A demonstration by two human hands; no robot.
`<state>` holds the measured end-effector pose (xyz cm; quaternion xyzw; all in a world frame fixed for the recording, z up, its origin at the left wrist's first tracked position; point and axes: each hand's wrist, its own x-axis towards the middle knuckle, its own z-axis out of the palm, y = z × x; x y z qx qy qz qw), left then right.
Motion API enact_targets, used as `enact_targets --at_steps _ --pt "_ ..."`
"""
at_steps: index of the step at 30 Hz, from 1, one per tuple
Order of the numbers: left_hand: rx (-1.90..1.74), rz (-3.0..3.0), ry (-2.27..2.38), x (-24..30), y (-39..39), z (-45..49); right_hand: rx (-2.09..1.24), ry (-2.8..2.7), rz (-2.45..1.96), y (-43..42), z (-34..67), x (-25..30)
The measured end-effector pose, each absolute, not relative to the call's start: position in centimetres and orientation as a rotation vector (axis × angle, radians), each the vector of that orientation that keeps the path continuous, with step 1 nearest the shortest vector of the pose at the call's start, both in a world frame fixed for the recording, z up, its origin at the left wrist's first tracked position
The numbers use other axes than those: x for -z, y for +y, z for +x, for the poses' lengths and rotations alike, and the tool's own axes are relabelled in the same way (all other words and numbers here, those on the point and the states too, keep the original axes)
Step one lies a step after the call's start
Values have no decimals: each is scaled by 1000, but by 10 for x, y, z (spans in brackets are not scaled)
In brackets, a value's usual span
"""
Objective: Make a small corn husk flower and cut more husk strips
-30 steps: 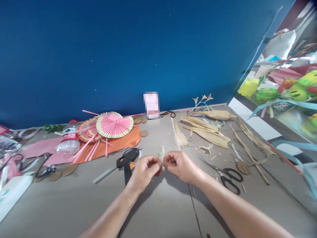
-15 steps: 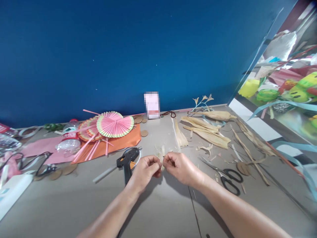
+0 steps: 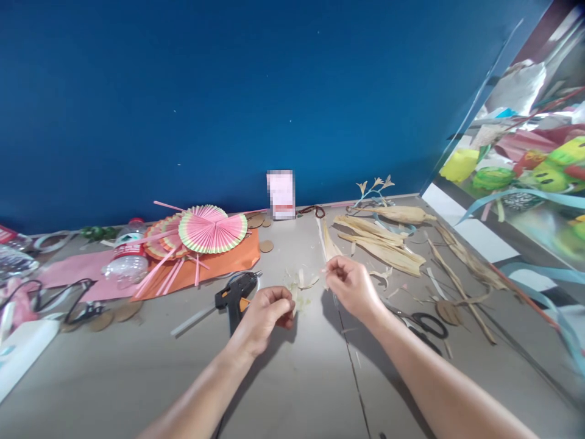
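My left hand (image 3: 273, 311) is closed in a pinch above the grey table, with a small pale piece of corn husk (image 3: 295, 297) showing at its fingertips. To its right, my right hand (image 3: 350, 283) is also closed, thumb against fingers; whatever it holds is too small to make out. Just beyond the right fingers lies a husk leaf (image 3: 331, 242). Curled husk scraps (image 3: 307, 280) and fine shreds lie between the hands. A black glue gun (image 3: 237, 296) rests beside my left hand. Black-handled scissors (image 3: 427, 326) lie partly hidden behind my right forearm.
Several dried corn husks (image 3: 388, 244) spread over the right side, near a small husk-flower stem (image 3: 371, 189). Pink paper fans (image 3: 212, 228) lie on orange sheet (image 3: 249, 253) at left, beside a plastic bottle (image 3: 128, 256). A blue wall (image 3: 228, 110) stands behind.
My hands have parted: the right hand has moved right and slightly up, away from the left, which stays nearly in place. The curled scraps between them are now uncovered.
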<state>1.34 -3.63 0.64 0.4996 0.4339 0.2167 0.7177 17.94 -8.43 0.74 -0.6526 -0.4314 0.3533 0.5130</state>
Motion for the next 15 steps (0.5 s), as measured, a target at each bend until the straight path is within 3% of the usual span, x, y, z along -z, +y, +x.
enact_targets --at_steps 4,7,9,15 --pt "-494 1053 939 -6 -34 12 -987 -1063 -1458 -90 188 -20" --pt "-497 1037 911 -6 -33 10 -1449 -1609 -1302 -100 187 -30" --pt "-499 1038 878 -5 -32 9 -1580 -1926 -1206 -105 183 -34" --pt "-445 913 745 -2 -30 7 -1442 -1921 -1317 -98 182 -22"
